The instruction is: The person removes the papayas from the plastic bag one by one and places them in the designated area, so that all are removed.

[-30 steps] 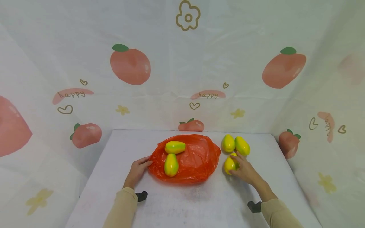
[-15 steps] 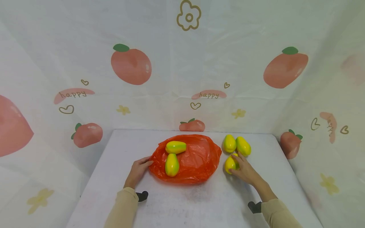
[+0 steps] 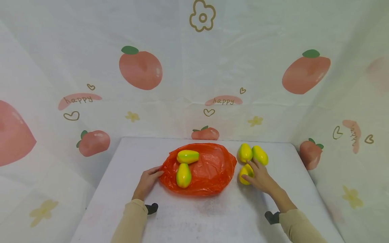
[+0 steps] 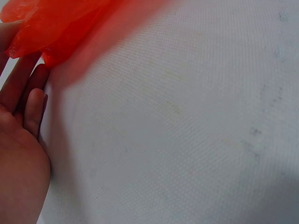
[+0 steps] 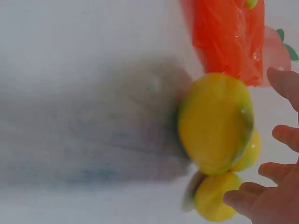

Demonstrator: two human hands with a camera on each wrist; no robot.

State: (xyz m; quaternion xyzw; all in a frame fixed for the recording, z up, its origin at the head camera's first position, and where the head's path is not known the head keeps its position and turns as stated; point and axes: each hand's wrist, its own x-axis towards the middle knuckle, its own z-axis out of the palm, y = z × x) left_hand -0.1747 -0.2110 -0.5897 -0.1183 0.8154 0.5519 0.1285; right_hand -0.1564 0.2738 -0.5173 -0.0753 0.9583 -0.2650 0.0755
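A red plastic bag (image 3: 209, 168) lies spread on the table, with two yellow-green papayas (image 3: 183, 176) on its left part. At its left edge my left hand (image 3: 147, 182) holds the plastic; in the left wrist view, the bag's crumpled edge (image 4: 60, 32) lies against the fingers, and the thumb is hidden. Right of the bag, my right hand (image 3: 262, 177) is beside a third papaya (image 3: 245, 173), fingers spread around its right side. The right wrist view shows those fingers apart from the near papaya (image 5: 215, 123). Two more papayas (image 3: 244, 153) lie just behind.
The white table (image 3: 194, 219) reaches to a patterned cloth wall (image 3: 170, 114) at the back and sides. Dark heart-shaped pieces (image 3: 272, 217) show beside both wrists.
My right hand's fingers have spread wider and shifted slightly back at the third papaya, which has turned a little. The left hand stays at the bag's edge.
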